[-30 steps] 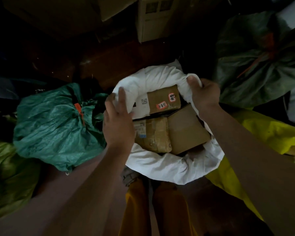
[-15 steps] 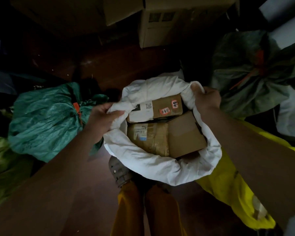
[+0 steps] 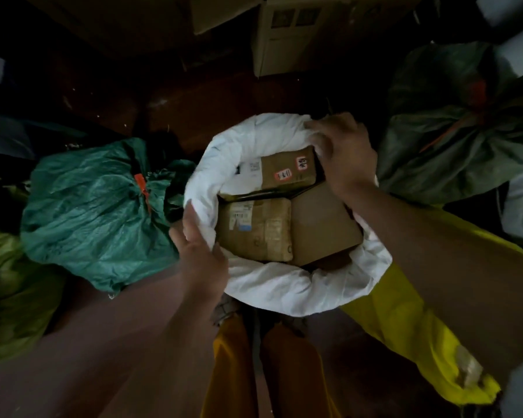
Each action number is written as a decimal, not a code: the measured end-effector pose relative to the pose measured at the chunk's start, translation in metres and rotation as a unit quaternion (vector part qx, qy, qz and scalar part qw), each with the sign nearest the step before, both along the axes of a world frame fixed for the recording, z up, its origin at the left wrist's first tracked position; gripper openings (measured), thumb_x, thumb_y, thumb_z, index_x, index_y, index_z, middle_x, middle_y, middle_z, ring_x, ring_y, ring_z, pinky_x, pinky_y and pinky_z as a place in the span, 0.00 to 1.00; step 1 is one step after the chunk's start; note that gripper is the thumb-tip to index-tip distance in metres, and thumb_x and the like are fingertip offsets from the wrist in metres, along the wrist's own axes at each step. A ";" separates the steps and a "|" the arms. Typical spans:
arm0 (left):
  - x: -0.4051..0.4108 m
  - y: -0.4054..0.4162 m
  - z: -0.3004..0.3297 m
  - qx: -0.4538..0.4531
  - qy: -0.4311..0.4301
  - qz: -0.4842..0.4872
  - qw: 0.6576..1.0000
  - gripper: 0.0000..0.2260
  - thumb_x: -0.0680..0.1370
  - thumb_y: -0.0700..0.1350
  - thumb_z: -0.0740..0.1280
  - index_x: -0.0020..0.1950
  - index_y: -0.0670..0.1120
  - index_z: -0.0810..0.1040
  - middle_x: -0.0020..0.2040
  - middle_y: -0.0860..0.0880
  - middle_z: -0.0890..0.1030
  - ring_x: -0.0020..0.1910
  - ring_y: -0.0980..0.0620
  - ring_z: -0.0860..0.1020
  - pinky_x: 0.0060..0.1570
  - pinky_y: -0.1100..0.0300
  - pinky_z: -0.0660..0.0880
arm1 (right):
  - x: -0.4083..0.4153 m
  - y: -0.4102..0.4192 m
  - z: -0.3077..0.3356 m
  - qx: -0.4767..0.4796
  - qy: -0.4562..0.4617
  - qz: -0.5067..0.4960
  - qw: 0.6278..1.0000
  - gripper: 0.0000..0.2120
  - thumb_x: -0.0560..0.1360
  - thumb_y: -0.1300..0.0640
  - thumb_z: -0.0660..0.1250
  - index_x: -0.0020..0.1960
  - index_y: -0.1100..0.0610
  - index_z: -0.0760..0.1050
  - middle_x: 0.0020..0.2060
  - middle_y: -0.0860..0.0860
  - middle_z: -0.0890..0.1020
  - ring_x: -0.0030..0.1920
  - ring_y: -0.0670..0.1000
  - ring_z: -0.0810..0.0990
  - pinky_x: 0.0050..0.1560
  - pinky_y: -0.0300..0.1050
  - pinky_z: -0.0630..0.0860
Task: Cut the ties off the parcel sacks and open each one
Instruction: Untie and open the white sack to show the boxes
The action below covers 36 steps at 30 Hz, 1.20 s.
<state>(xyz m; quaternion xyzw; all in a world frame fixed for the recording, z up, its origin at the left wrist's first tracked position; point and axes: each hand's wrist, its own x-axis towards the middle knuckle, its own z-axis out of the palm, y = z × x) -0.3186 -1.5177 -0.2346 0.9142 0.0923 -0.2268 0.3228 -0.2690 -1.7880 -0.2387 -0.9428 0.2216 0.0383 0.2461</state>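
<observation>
A white parcel sack (image 3: 284,285) stands open in front of me, its rim rolled down around several brown cardboard parcels (image 3: 255,227). My left hand (image 3: 200,245) grips the rim at the near left. My right hand (image 3: 341,155) holds the rim at the far right, fingers curled over the fabric. To the left lies a green sack (image 3: 94,215) still tied with an orange tie (image 3: 141,185). At the right stands a dark green sack (image 3: 453,146) closed with an orange tie (image 3: 477,92).
A yellow sack (image 3: 411,321) lies under my right arm. A yellow-green sack (image 3: 9,297) sits at far left. Cardboard boxes (image 3: 293,34) stand at the back on the dark floor. My yellow trousers (image 3: 233,372) are below the white sack.
My left hand slid along the rim toward me to the near left. My right hand moved inward along the far rim. The sack mouth is rolled wider.
</observation>
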 end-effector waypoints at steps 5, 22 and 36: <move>-0.011 0.026 -0.003 -0.032 -0.003 -0.101 0.994 0.44 0.70 0.25 0.60 0.77 0.61 0.53 0.69 0.46 0.60 0.65 0.46 0.67 0.55 0.61 0.67 | 0.025 -0.020 -0.009 0.035 0.080 -0.050 0.995 0.15 0.82 0.54 0.57 0.63 0.53 0.78 0.63 0.57 0.77 0.61 0.58 0.76 0.60 0.52 0.74; 0.055 -0.022 -0.007 -0.026 0.025 -0.092 0.995 0.28 0.78 0.51 0.66 0.76 0.50 0.60 0.70 0.45 0.71 0.67 0.44 0.71 0.60 0.58 0.66 | -0.174 0.041 0.016 0.104 0.037 -0.302 0.947 0.25 0.80 0.60 0.63 0.76 0.57 0.61 0.72 0.57 0.69 0.71 0.59 0.67 0.70 0.62 0.63; 0.042 0.006 0.008 -0.025 0.069 -0.060 0.996 0.19 0.80 0.47 0.63 0.70 0.45 0.69 0.64 0.43 0.75 0.63 0.43 0.73 0.53 0.60 0.65 | -0.173 0.041 0.029 0.144 0.024 -0.337 0.930 0.21 0.79 0.68 0.58 0.69 0.54 0.73 0.64 0.53 0.78 0.63 0.53 0.75 0.55 0.33 0.66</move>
